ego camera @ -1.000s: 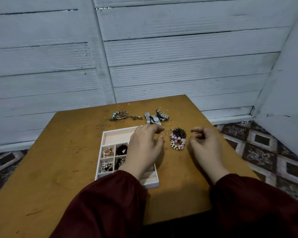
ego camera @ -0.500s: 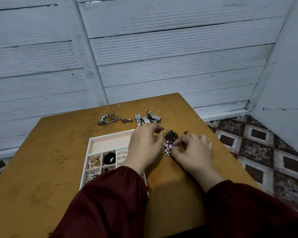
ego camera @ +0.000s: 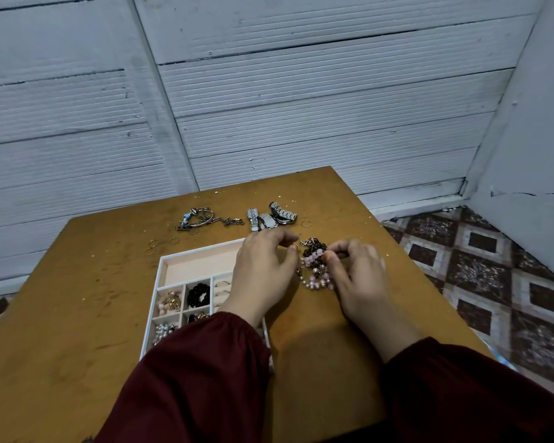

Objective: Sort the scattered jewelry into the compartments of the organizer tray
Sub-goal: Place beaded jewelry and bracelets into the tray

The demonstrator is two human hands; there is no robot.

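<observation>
A white organizer tray [ego camera: 162,274] with pink lining lies on the brown table. Its small compartments hold pearl pieces, black beads and gold rings, while the long rear one shows bare lining. Just right of the tray lies a tangle of pink and dark beaded bracelets [ego camera: 318,278]. My right hand [ego camera: 360,278] pinches beads at the top of the tangle. My left hand [ego camera: 263,276] hovers over the tray's right side and hides it. Its thumb and forefinger curl around a small gold clasp at the tangle's left edge.
At the table's far edge lie silver watches [ego camera: 271,218], a heap of silver chain bracelets [ego camera: 199,219], a few thin gold rings [ego camera: 155,246] and one more gold ring [ego camera: 305,223]. A white plank wall stands behind. Tiled floor [ego camera: 480,276] lies right of the table edge.
My right hand moved left from beside the bracelets onto them and took hold of the beads. My left hand's fingers closed in on the tangle's left edge.
</observation>
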